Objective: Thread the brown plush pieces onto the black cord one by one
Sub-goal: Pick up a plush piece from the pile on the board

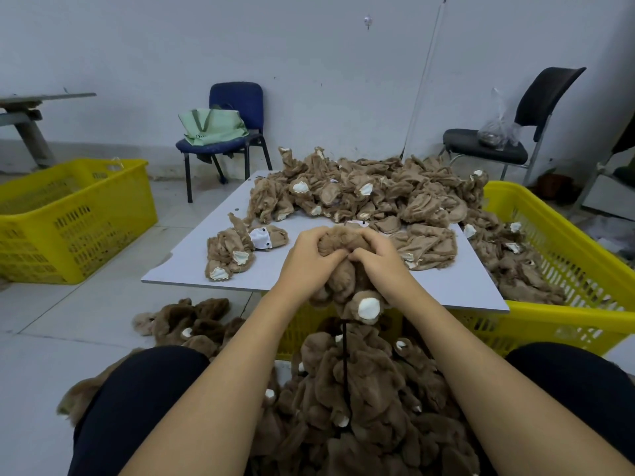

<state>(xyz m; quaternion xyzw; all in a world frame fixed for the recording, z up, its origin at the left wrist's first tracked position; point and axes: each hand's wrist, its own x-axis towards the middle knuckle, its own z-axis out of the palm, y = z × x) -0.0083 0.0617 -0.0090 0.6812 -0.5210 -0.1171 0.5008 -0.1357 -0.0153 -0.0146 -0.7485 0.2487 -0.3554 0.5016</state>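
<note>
Plush piece [343, 266], brown and fuzzy, is squeezed between both hands just above the near edge of the table [192, 266]. The left hand [311, 257] and right hand [378, 257] curl their fingers tight around it. A black cord [344, 365] hangs down from it into a heap of plush [371, 407] on the lap. More plush [360, 190] is piled on the table. Yellow baskets [584, 269] sit under the table and off to the left.
</note>
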